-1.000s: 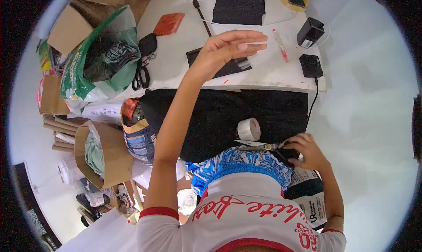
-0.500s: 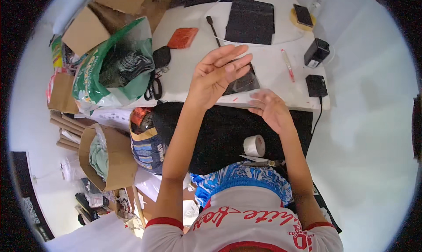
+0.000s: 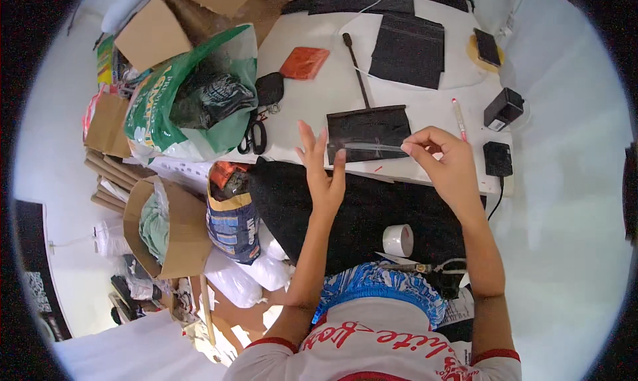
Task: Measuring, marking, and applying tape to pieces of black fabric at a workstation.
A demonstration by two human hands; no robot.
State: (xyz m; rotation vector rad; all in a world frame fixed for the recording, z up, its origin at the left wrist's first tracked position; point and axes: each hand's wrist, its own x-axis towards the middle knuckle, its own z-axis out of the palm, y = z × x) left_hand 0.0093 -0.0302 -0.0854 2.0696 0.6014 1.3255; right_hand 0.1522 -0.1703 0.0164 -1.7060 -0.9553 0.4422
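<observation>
Presently, in the head view, a red packet point(image 3: 304, 63), black-handled scissors point(image 3: 253, 130) and a pen point(image 3: 458, 118) lie around a black sheet point(image 3: 369, 125) on the white desk point(image 3: 299, 103); a tape roll point(image 3: 393, 242) rests on dark cloth point(image 3: 342, 211) nearer the body. The right hand point(image 3: 450, 171) reaches inward, fingers pinching one end of a clear strip point(image 3: 375, 147) over that sheet. The left hand point(image 3: 323, 181) stands raised, fingers spread, gripping nothing; thumb contact with the strip cannot be told.

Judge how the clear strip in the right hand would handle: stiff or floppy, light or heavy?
The clear strip is probably light: it looks thin, and the right hand pinches one end. It likely flexes easily, being so narrow, though it looks nearly straight; whether the left hand supports its far end is unclear.
</observation>
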